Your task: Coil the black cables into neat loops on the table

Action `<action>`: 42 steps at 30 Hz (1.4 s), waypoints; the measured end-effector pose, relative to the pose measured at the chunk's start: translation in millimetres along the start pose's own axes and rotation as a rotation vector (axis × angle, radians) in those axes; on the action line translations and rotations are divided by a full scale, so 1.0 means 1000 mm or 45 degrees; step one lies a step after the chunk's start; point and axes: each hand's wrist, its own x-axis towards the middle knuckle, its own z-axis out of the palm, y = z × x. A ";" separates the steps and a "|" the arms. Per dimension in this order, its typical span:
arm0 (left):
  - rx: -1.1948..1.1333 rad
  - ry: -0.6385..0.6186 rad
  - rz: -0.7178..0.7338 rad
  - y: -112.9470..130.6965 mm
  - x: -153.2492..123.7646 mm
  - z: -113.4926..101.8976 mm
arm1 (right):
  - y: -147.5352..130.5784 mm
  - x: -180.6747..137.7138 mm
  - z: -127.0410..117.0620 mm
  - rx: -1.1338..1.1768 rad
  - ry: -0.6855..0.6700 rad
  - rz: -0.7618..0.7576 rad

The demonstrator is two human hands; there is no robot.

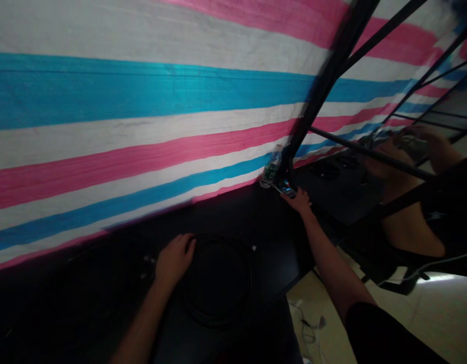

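Striped sheeting [161, 91], table [282, 253] | left fingers [183, 240] at cable [221, 239], hold unclear | right fingers [302, 195] gripping phone [286, 189]

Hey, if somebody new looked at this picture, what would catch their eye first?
Probably the striped sheet, pink, blue and white, behind the dark table. Next, the device with a lit screen at the right hand, beside a bottle. Then the left hand at a black coil.
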 end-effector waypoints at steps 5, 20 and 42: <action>0.006 -0.001 -0.007 -0.001 0.001 0.002 | 0.017 0.019 0.019 0.031 -0.068 -0.142; 0.048 0.009 -0.021 -0.003 0.002 0.004 | 0.022 0.017 0.028 0.086 0.122 -0.239; 0.029 0.022 -0.002 -0.003 0.002 0.004 | 0.022 0.016 0.028 0.068 0.169 -0.264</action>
